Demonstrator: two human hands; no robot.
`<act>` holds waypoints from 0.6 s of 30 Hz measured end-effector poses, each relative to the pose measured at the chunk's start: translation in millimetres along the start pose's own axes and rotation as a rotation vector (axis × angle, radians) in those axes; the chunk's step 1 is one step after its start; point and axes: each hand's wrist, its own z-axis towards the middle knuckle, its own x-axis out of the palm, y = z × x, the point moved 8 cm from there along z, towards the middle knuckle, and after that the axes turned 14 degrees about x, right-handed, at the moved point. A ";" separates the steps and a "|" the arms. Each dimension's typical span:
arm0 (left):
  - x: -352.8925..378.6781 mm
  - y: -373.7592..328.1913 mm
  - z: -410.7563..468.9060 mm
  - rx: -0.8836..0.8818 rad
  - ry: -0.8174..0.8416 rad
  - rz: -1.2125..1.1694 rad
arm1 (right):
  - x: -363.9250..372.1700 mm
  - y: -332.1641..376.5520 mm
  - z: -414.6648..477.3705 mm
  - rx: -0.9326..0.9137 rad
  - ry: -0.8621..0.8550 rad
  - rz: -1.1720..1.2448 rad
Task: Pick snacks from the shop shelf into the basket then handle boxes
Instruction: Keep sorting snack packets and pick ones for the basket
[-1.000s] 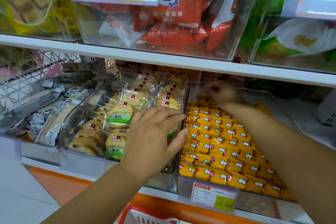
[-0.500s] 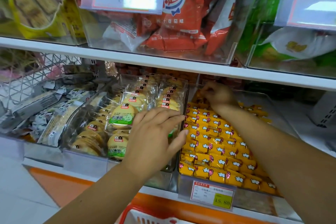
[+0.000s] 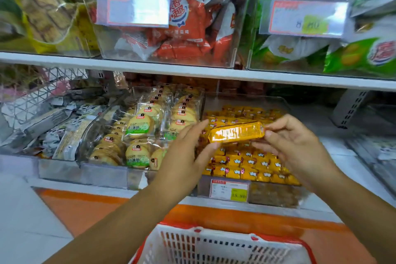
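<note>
A long orange-yellow snack packet (image 3: 235,134) is held level above the clear bin of small yellow wrapped snacks (image 3: 246,163). My right hand (image 3: 293,146) pinches its right end between thumb and fingers. My left hand (image 3: 188,152) meets the packet's left end, fingers stretched along the back and thumb under the front corner. Below, at the bottom edge, is the rim of the white and red shopping basket (image 3: 214,240).
Left of the yellow snacks is a clear bin of round cakes (image 3: 139,135) in green-labelled wrappers. Further left lie grey and white bars (image 3: 53,130). The upper shelf (image 3: 150,68) carries bins of red bags (image 3: 184,32) and green bags (image 3: 353,53). A price tag (image 3: 229,189) fronts the yellow bin.
My right hand has come back from deep in the yellow bin, bringing a long orange packet. My left hand has moved right from the cake bin to the packet. More of the basket shows.
</note>
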 end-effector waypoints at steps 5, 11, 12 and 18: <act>18.3 -11.9 -17.9 -0.182 -0.035 -0.540 | -2.6 -9.3 -27.9 0.112 0.050 0.087; 21.4 -6.4 -24.8 -0.313 -0.062 -0.700 | 0.8 -14.3 -41.2 0.147 0.013 0.013; 20.6 -5.6 -24.1 -0.321 -0.072 -0.732 | 0.7 -15.7 -40.6 0.150 0.013 0.010; 17.6 -2.5 -20.0 -0.315 -0.100 -0.878 | -3.7 -18.4 -35.2 0.169 0.052 0.041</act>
